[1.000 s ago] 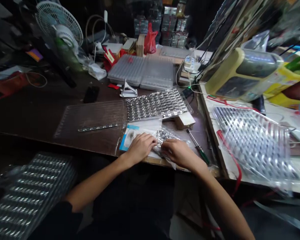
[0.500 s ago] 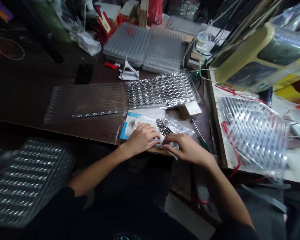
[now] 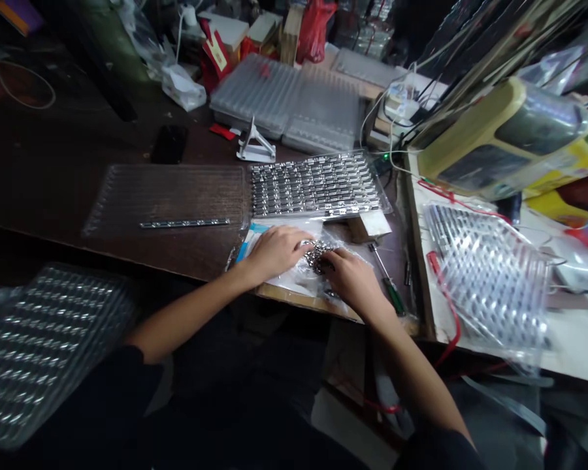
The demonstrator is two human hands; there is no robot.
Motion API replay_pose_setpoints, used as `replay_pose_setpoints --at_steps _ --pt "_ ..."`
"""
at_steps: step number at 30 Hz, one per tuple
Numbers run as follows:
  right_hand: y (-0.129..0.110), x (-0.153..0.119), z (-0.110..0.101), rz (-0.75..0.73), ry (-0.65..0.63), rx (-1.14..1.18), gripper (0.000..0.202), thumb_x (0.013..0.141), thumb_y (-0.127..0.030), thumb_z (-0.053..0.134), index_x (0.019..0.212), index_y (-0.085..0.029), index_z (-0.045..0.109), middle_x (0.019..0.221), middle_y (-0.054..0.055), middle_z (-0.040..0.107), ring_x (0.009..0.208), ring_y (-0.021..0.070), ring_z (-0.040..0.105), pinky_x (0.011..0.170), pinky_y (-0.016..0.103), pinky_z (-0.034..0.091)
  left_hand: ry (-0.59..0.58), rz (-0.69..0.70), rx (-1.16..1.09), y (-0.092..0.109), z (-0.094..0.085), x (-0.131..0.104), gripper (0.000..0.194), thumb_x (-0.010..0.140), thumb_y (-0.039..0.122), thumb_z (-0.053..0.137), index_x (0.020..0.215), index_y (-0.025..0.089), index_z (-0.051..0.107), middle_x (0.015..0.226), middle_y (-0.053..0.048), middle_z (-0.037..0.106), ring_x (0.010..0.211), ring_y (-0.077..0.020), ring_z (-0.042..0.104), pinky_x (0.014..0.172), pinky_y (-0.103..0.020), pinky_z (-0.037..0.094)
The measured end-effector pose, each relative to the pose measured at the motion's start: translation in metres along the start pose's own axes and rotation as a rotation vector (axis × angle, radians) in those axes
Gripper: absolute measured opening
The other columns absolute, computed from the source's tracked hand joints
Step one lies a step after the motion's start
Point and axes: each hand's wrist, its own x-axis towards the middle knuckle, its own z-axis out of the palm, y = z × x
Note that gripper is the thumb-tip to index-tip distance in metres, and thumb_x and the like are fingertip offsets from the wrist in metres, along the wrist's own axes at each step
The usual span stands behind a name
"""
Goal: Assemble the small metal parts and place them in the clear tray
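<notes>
A pile of small shiny metal parts [image 3: 315, 258] lies on a clear plastic bag [image 3: 294, 282] at the table's front edge. On the pile's left side is my left hand [image 3: 278, 252], its fingers curved and the tips of thumb and forefinger drawn close together; whatever is between them cannot be made out. My right hand [image 3: 353, 277] reaches into the pile from the right, fingers curled down on the metal parts, tips partly hidden. Just behind stands a clear tray [image 3: 318, 185] packed with rows of metal pieces. Left of it, another clear tray [image 3: 176, 192] holds a single row of pieces [image 3: 185, 223].
A green-handled screwdriver [image 3: 392, 292] and a small white box [image 3: 370, 226] are right of the bag. Closed clear cases [image 3: 257, 91] and a white stand [image 3: 256, 143] sit behind. Filled trays are stacked at lower left [image 3: 53, 346]; more trays [image 3: 490, 281] lie on the right-hand shelf.
My right hand has moved from the bag's front edge onto the pile of metal parts. My left hand has shifted slightly up. The pile looks more spread, and the camera view has shifted slightly.
</notes>
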Motion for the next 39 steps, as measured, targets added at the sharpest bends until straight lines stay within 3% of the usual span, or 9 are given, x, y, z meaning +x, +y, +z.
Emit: replay_pose_setpoints --at_steps 6,9,12,16,20,23,25,32,39 --pt "0.002 -0.002 0.001 -0.074 0.007 0.134 0.022 0.095 -0.018 0.048 0.096 -0.020 0.069 0.092 0.008 0.072 0.078 0.0217 0.067 0.063 0.030 0.043 0.070 0.035 0.173 0.003 0.009 0.079 0.019 0.089 0.025 0.064 0.104 0.016 0.072 0.104 -0.010 0.067 0.099 -0.0244 0.058 0.087 -0.036 0.046" --pt "0.004 -0.005 0.001 -0.099 0.039 0.185 0.021 0.095 -0.018 0.049 0.096 -0.020 0.070 0.091 0.008 0.072 0.079 0.0219 0.067 0.063 0.030 0.045 0.061 0.045 0.202 0.009 0.021 0.101 0.016 0.088 0.026 0.065 0.096 0.013 0.071 0.103 -0.011 0.066 0.100 -0.0258 0.058 0.087 -0.037 0.046" --pt "0.007 -0.007 0.003 -0.124 0.057 0.224 0.021 0.095 -0.021 0.051 0.101 -0.021 0.071 0.097 0.007 0.072 0.083 0.0203 0.067 0.069 0.029 0.048 0.063 0.035 0.184 0.013 0.023 0.108 0.010 0.089 0.020 0.063 0.089 0.013 0.069 0.099 -0.011 0.065 0.098 -0.0251 0.059 0.086 -0.036 0.046" --pt "0.014 -0.010 0.010 -0.146 0.094 0.328 0.026 0.097 -0.026 0.048 0.100 -0.018 0.073 0.095 0.009 0.071 0.081 0.0200 0.066 0.073 0.031 0.050 0.098 0.087 0.056 0.009 0.000 0.080 0.007 0.093 0.020 0.059 0.094 0.016 0.065 0.098 -0.007 0.067 0.092 -0.0209 0.061 0.083 -0.033 0.046" --pt "0.020 -0.009 0.015 -0.162 0.280 0.430 0.031 0.095 -0.021 0.047 0.111 -0.018 0.073 0.093 0.011 0.068 0.083 0.0223 0.065 0.074 0.034 0.050 0.095 -0.005 -0.141 -0.005 -0.023 0.008 0.009 0.096 0.021 0.053 0.100 0.018 0.060 0.092 -0.003 0.067 0.083 -0.0161 0.064 0.076 -0.028 0.047" --pt "0.017 -0.002 0.011 -0.179 0.336 0.459 0.032 0.092 -0.017 0.049 0.110 -0.019 0.075 0.093 0.010 0.068 0.085 0.0219 0.065 0.076 0.034 0.051 0.157 -0.136 -0.194 -0.020 -0.022 -0.042 0.010 0.094 0.016 0.052 0.100 0.017 0.060 0.094 -0.004 0.068 0.086 -0.0159 0.064 0.079 -0.028 0.049" --pt "0.011 0.007 0.003 -0.203 0.344 0.490 0.028 0.091 -0.017 0.052 0.104 -0.020 0.076 0.092 0.009 0.070 0.083 0.0205 0.067 0.075 0.032 0.051 0.196 -0.196 -0.234 -0.030 -0.016 -0.060 0.011 0.093 0.017 0.055 0.101 0.017 0.062 0.097 -0.004 0.070 0.088 -0.0160 0.065 0.081 -0.028 0.050" --pt "-0.014 0.050 -0.022 -0.285 0.400 0.539 0.022 0.085 -0.013 0.056 0.090 -0.018 0.077 0.090 0.006 0.075 0.080 0.0188 0.070 0.073 0.029 0.052 0.212 -0.195 -0.306 -0.038 -0.009 -0.053 0.006 0.088 0.023 0.068 0.088 0.019 0.072 0.091 -0.002 0.076 0.086 -0.0163 0.069 0.081 -0.028 0.052" --pt "-0.020 0.060 0.003 -0.300 0.271 0.535 0.022 0.083 -0.012 0.056 0.090 -0.018 0.076 0.090 0.006 0.075 0.079 0.0183 0.069 0.072 0.028 0.051 0.185 -0.155 -0.191 -0.043 0.000 -0.053 0.002 0.083 0.021 0.073 0.084 0.020 0.072 0.089 -0.002 0.076 0.087 -0.0182 0.068 0.082 -0.032 0.048"
